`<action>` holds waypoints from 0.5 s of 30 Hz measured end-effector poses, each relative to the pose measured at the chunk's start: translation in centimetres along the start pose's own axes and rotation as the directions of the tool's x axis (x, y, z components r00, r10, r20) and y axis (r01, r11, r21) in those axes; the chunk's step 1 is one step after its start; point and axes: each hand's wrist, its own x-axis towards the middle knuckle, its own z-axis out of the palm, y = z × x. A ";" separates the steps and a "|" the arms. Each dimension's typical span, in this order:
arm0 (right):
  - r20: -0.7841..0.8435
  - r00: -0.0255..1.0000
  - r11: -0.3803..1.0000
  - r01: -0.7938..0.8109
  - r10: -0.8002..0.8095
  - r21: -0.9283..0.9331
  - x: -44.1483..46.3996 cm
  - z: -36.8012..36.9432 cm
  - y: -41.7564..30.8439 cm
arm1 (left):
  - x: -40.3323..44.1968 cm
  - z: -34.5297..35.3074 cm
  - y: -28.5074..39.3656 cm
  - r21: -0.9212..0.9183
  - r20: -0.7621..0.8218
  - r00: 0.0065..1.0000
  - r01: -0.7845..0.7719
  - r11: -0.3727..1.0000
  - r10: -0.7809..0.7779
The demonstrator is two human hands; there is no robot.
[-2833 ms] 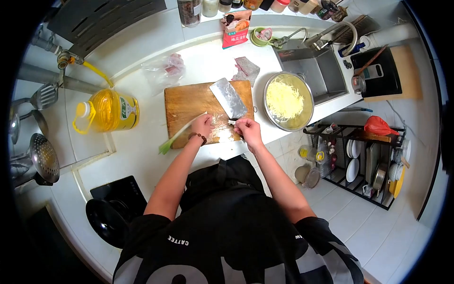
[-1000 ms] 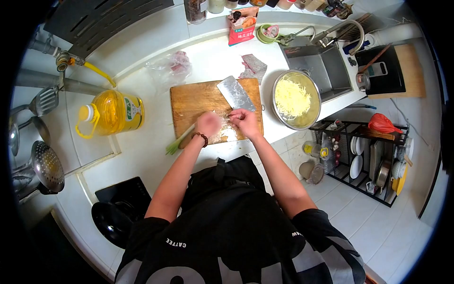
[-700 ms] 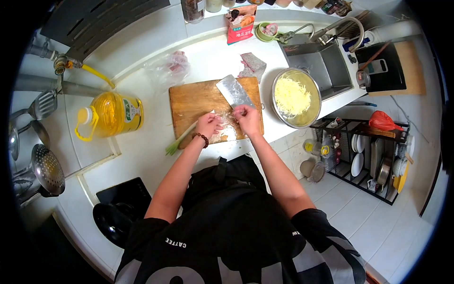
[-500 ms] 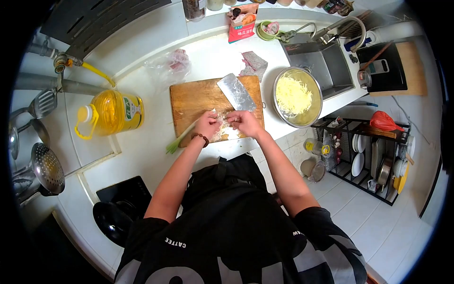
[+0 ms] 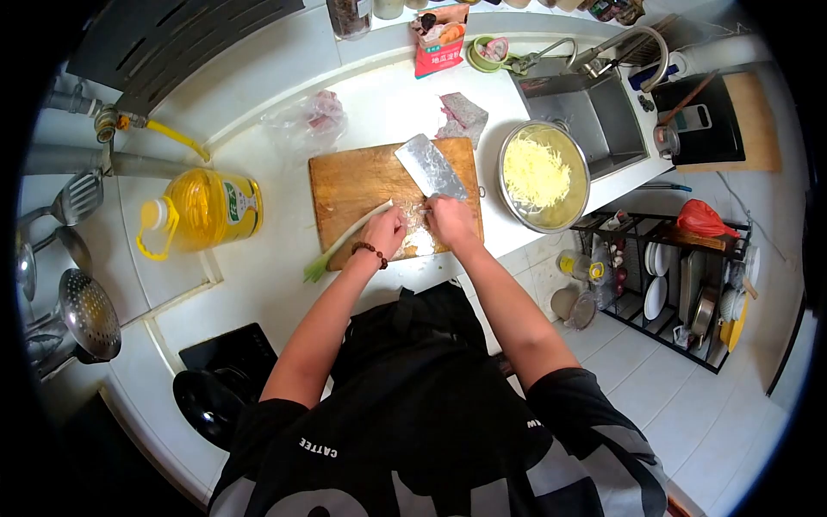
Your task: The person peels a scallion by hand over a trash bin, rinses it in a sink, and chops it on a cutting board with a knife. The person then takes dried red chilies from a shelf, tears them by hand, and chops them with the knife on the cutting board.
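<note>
A wooden cutting board (image 5: 345, 177) lies on the white counter with a cleaver (image 5: 431, 166) resting flat on its right part. My left hand (image 5: 385, 231), with a beaded bracelet at the wrist, is closed over the board beside a green onion (image 5: 349, 234); what its fingers hold is hidden. Just below the cleaver, my right hand (image 5: 449, 219) has its fingers curled together, and their contents cannot be made out. Between the hands, pale bits (image 5: 413, 226) are scattered on the wet wood.
Right of the board stands a metal bowl (image 5: 580, 190) of pale yellow shreds, near the sink (image 5: 607, 121). An oil jug (image 5: 207, 207) is at the left. Behind the board lie a plastic bag (image 5: 301, 129) and a grey-pink cloth-like piece (image 5: 465, 118).
My left hand has shifted slightly down and right, uncovering more of the green onion. My right hand has turned and its fingers have curled in beside the cleaver. The cleaver has stayed on the board.
</note>
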 end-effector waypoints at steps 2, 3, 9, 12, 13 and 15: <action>0.003 1.000 1.000 -0.004 0.004 -0.029 0.4 0.9 0.5 | -0.1 -0.4 0.7 -0.001 -0.013 1.000 0.010 1.000 -0.010; -0.039 0.999 0.999 -0.012 0.014 0.049 0.4 0.7 0.4 | -0.2 -0.5 0.9 -0.004 -0.025 0.999 0.020 1.000 -0.020; -0.089 0.976 0.735 -0.090 0.201 0.672 0.0 1.2 0.8 | 0.1 0.5 -1.4 -0.132 -0.080 0.997 -0.018 0.991 0.007; 0.026 0.975 0.589 -0.155 0.221 0.793 -0.8 2.5 1.1 | 0.0 0.9 -1.5 -0.243 -0.044 0.999 0.017 0.970 -0.028; 0.132 0.971 0.573 -0.223 0.197 0.788 -1.0 2.9 1.1 | 0.0 1.2 -1.6 -0.244 -0.040 0.999 0.015 0.970 -0.026; -0.028 0.975 0.639 -0.124 0.222 0.759 -0.9 3.9 1.3 | 0.3 1.6 -1.8 -0.310 -0.011 0.993 0.105 0.945 -0.114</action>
